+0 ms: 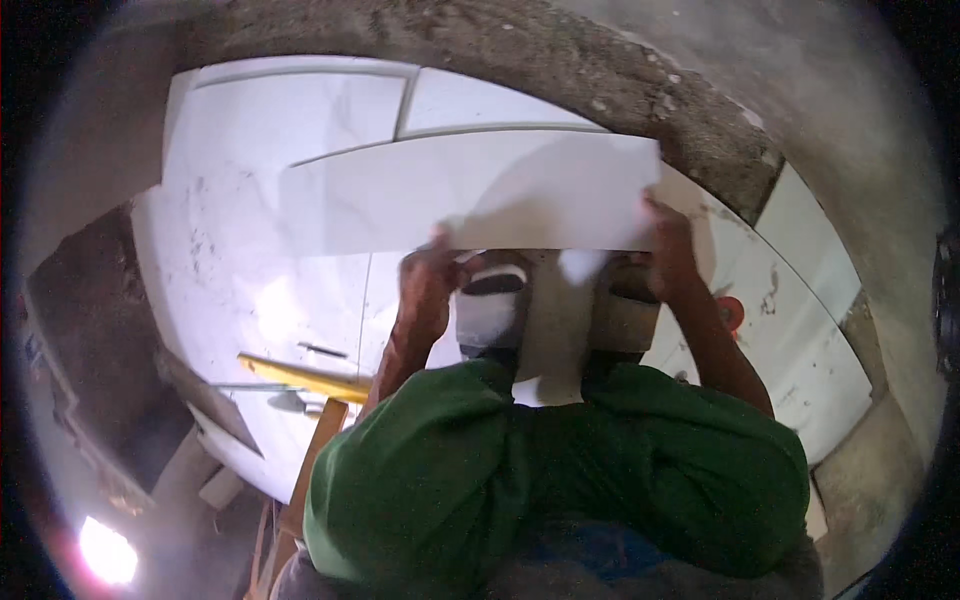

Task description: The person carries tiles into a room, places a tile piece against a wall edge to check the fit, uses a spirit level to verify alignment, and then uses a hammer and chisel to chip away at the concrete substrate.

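Both my hands hold a long white tile strip (480,190) across in front of me, above the pale floor tiles. My left hand (428,285) grips its near edge left of the middle, fingers bent against it. At the strip's right end, my right hand (672,255) is closed round the edge with the thumb up along the side. Parts of the fingers are hidden behind the strip. Below it, between my forearms, are two grey shapes with dark oval openings (490,300), which look like footwear.
Large white tiles (230,160) cover the floor, with bare rough ground (500,40) along the far side. To my left lie a yellow bar-shaped tool (300,375), a thin dark tool (322,350) and a trowel-like tool (290,402). A red round thing (730,313) sits by my right forearm. A lamp (108,550) glares at lower left.
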Available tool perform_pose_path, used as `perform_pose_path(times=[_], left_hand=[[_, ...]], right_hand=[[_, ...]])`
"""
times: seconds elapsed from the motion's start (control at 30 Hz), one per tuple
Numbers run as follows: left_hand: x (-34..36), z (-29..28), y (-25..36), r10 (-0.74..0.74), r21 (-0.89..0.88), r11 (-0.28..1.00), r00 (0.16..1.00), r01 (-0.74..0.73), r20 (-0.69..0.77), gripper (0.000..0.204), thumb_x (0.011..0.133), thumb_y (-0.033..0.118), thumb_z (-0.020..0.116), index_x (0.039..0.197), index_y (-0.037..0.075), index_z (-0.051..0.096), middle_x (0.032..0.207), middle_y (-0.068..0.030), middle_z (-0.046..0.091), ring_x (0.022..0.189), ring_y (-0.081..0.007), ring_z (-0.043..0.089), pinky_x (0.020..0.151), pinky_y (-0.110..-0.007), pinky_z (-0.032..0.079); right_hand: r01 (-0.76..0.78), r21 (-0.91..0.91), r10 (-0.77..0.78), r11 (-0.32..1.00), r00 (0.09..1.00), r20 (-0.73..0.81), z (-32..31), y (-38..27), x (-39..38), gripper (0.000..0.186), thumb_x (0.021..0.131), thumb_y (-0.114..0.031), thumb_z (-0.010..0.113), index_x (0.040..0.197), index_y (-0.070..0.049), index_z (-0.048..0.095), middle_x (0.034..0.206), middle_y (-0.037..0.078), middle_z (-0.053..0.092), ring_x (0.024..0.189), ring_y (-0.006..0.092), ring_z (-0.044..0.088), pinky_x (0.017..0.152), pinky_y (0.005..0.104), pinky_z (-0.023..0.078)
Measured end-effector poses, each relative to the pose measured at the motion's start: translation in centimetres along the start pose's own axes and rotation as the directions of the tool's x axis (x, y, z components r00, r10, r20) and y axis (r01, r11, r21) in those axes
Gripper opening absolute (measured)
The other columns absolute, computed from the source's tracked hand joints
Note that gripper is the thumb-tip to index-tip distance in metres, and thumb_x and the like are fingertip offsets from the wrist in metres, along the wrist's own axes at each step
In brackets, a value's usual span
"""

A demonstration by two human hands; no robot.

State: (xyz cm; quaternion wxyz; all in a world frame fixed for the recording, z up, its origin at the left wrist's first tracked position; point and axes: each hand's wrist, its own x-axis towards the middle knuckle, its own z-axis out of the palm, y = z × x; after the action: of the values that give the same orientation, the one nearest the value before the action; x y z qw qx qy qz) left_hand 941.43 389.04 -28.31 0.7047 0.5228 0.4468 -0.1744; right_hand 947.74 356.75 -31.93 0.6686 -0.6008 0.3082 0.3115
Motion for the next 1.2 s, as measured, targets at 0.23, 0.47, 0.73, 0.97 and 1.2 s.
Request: perform_pose_path(times=[0.23,0.47,0.73,0.97,1.2], left_hand=[[0.9,-6.5,4.9,0.813,0.877,0.428,0.517,-0.218,-0.269,0.031,0.091,0.030,0.069,0.087,-0.001,0.068,0.073,-0.0133,0.069,0.065,-0.0235,0.065,0.067,-0.036,0.052],[7.8,-13.0,6.8,0.481,0.671,0.667,0.875,-0.324,-0.056,0.041,0.097,0.038,0.062,0.096,-0.003,0.070,0.083,-0.0077,0.068,0.083,-0.0164,0.063,0.077,-0.034,0.051],[8.0,-9.4,10.2,0.350,0.497,0.765,0.912,-0.409,0.213,0.027,0.101,0.028,0.059,0.098,0.003,0.068,0.085,0.0013,0.060,0.075,-0.0099,0.054,0.069,-0.028,0.049],[15.9,-1.5,19.3,0.257,0.607,0.350,0.696,-0.714,0.670,0.046,0.103,0.043,0.052,0.076,0.008,0.056,0.065,0.0037,0.045,0.061,-0.0088,0.037,0.054,-0.035,0.033],[23.8,11.0,22.3,0.093,0.798,0.301,0.849,-0.521,0.520,0.025,0.095,0.033,0.059,0.087,0.010,0.064,0.073,0.0031,0.052,0.066,-0.0094,0.047,0.059,-0.029,0.042]], right_hand=[[-0.052,-0.049,0.041,0.997,0.976,-0.214,-7.2,-0.7,-2.8,0.053,0.095,-0.050,0.059,0.119,-0.003,0.061,0.099,0.007,0.063,0.086,0.0182,0.058,0.069,0.0348,0.047],[-0.017,-0.138,-0.022,0.990,0.963,-0.270,-8.4,-0.5,-4.6,0.064,0.092,-0.054,0.061,0.131,-0.003,0.057,0.115,0.009,0.061,0.102,0.0229,0.058,0.082,0.0403,0.047],[0.114,-0.041,-0.121,0.993,0.928,-0.353,-13.9,1.7,-3.2,0.051,0.093,-0.044,0.061,0.123,-0.003,0.061,0.110,0.009,0.063,0.098,0.0226,0.060,0.090,0.0392,0.046],[0.218,-0.420,-0.368,0.881,0.874,-0.317,-21.9,0.3,0.6,0.049,0.092,-0.044,0.064,0.113,-0.001,0.072,0.096,-0.001,0.066,0.089,0.0129,0.057,0.083,0.0346,0.048],[0.040,-0.610,-0.390,0.791,0.801,-0.454,-30.4,-1.1,5.9,0.044,0.087,-0.045,0.074,0.088,-0.002,0.071,0.083,0.005,0.064,0.078,0.0153,0.059,0.074,0.0333,0.049]])
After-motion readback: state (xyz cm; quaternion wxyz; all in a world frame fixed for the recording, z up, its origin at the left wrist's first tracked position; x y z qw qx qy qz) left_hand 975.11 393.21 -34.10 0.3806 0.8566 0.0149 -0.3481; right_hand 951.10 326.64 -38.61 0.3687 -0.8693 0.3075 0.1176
